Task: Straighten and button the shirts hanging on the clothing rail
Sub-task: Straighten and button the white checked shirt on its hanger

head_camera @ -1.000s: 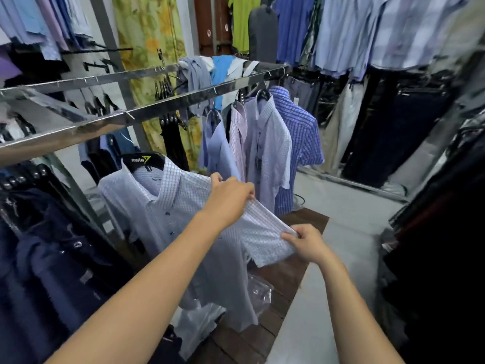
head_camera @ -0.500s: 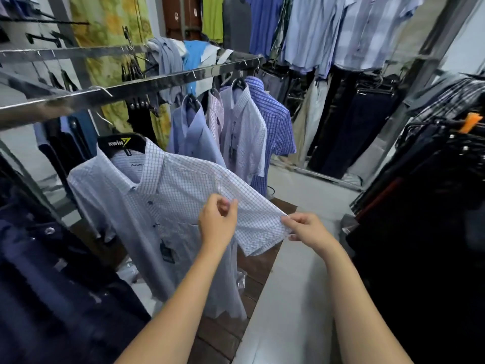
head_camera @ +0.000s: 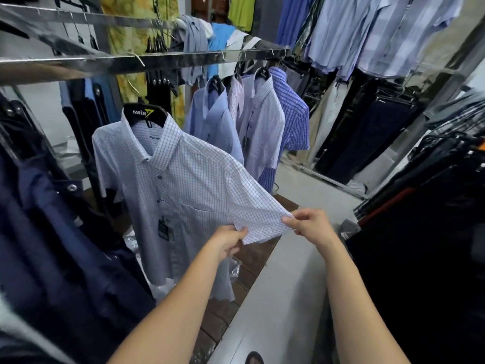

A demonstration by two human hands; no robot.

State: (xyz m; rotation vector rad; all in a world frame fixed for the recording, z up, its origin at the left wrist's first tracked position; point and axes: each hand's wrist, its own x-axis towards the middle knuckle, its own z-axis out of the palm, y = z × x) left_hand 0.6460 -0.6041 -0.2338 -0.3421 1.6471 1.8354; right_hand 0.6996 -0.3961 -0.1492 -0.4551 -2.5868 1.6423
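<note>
The white checked shirt (head_camera: 183, 185) hangs on a black hanger (head_camera: 143, 114) from the shiny metal clothing rail (head_camera: 162, 60), near its left end, facing the camera with its collar up and its front placket closed by dark buttons (head_camera: 159, 177). A dark tag (head_camera: 164, 228) dangles at the front beside the chest pocket (head_camera: 196, 214). Its short sleeve (head_camera: 259, 219) on the camera's right is pulled outward and held flat between both hands. The left hand (head_camera: 228, 243) pinches the nearer corner of the sleeve hem, fingers curled onto the cloth. The right hand (head_camera: 312, 227) pinches the farther corner of the same hem between thumb and fingertips, so the hem runs taut from one hand to the other.

Further along the same rail hang a light blue shirt (head_camera: 212, 122), a pale checked shirt (head_camera: 262, 127) and a blue plaid shirt (head_camera: 294, 119), close together and well apart from the held one. Dark navy garments (head_camera: 65, 245) fill the left foreground. Below the sleeve lies a brown wooden platform (head_camera: 249, 261), with clear plastic wrapping on it under the shirt's hem, and pale floor (head_camera: 288, 285) beside it. More shirts and dark trousers hang along the far wall and at the right
</note>
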